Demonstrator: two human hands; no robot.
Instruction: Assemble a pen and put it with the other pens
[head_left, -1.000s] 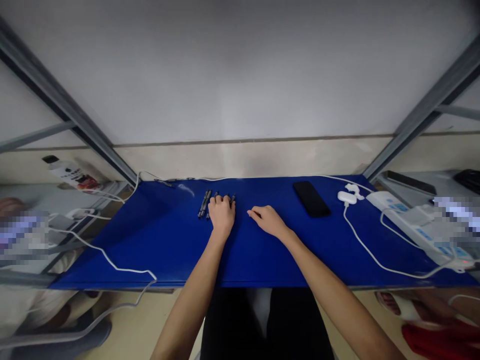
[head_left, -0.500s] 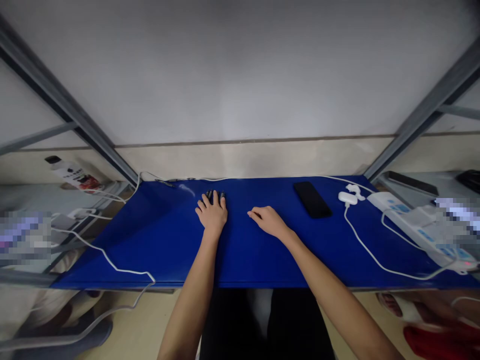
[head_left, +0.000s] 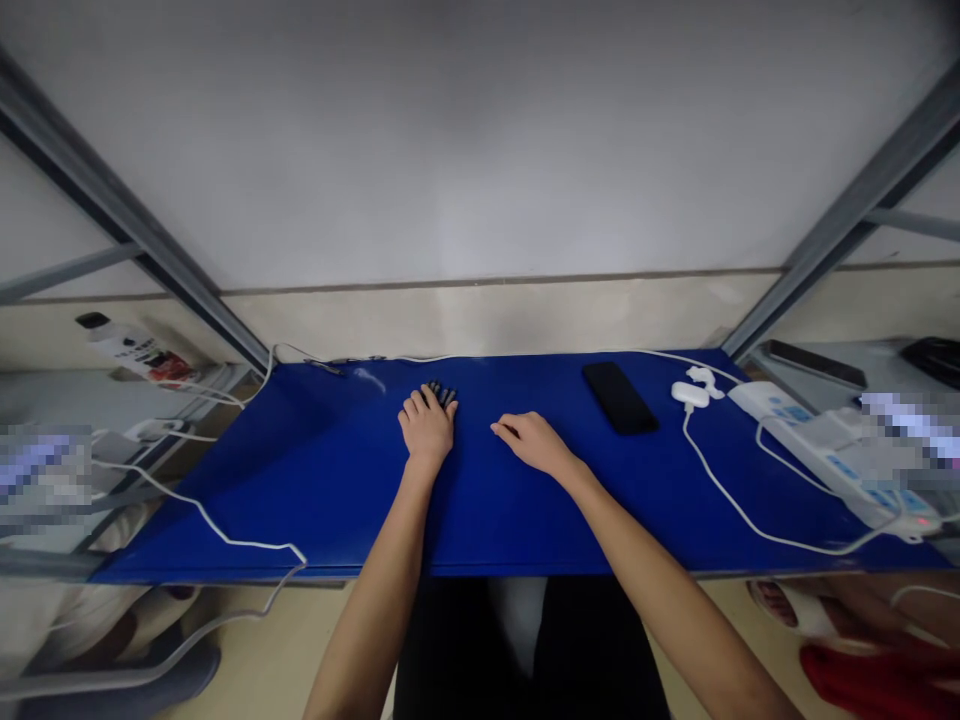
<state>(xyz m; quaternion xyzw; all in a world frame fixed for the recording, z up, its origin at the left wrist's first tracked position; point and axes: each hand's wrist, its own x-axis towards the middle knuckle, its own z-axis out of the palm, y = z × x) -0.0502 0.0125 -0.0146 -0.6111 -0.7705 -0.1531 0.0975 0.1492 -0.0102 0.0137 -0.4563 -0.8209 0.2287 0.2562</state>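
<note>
Several small dark objects (head_left: 448,395), too small to identify, lie on the blue table (head_left: 300,480) under and just beyond the fingertips of my left hand (head_left: 427,425). Its fingers are bent over them and partly hide them, so the grip is unclear. To the right, my right hand (head_left: 531,440) rests on the table with its fingers curled in and its thumb against them; nothing shows in it. A black phone (head_left: 620,398) lies flat beyond and to the right of my right hand.
At the right are a white earphone case (head_left: 690,394) with a cable and a white power strip (head_left: 832,460). A bottle (head_left: 139,350) leans on the left shelf. A white cable (head_left: 247,543) crosses the left corner. Metal posts (head_left: 832,230) flank the table.
My left hand's fingers have drawn closer together and curled over the dark objects, which sit slightly more to the right. My right hand keeps its pose. The whole view has shifted slightly.
</note>
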